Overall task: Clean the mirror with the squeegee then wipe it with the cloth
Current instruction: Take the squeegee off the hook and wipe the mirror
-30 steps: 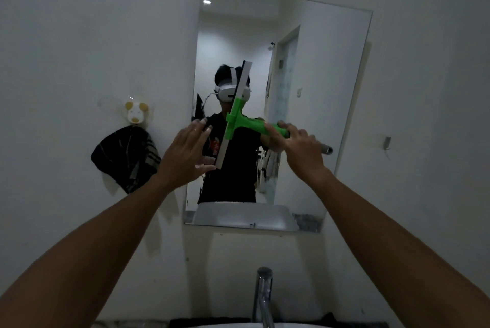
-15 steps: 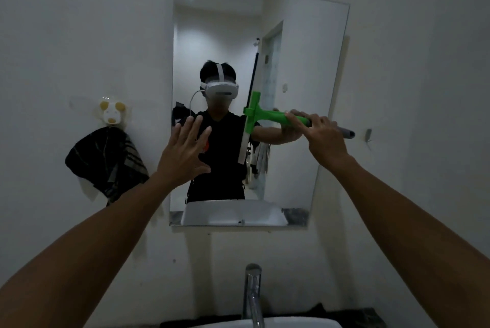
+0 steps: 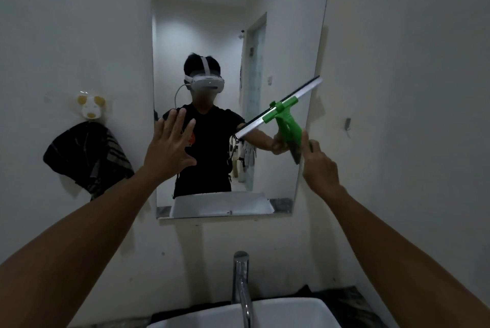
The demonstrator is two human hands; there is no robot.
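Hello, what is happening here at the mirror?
A person is cleaning the wall mirror above a sink. The right hand holds a green squeegee by its handle, with the blade tilted across the mirror's right side. The left hand is open, with spread fingers, at the mirror's left edge. A dark cloth hangs on a wall hook, not yet used.

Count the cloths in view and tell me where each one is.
1 for certain: a dark striped cloth hanging on the wall left of the mirror, under the animal-shaped hook. Dark fabric behind the sink may be another; too dim to tell.
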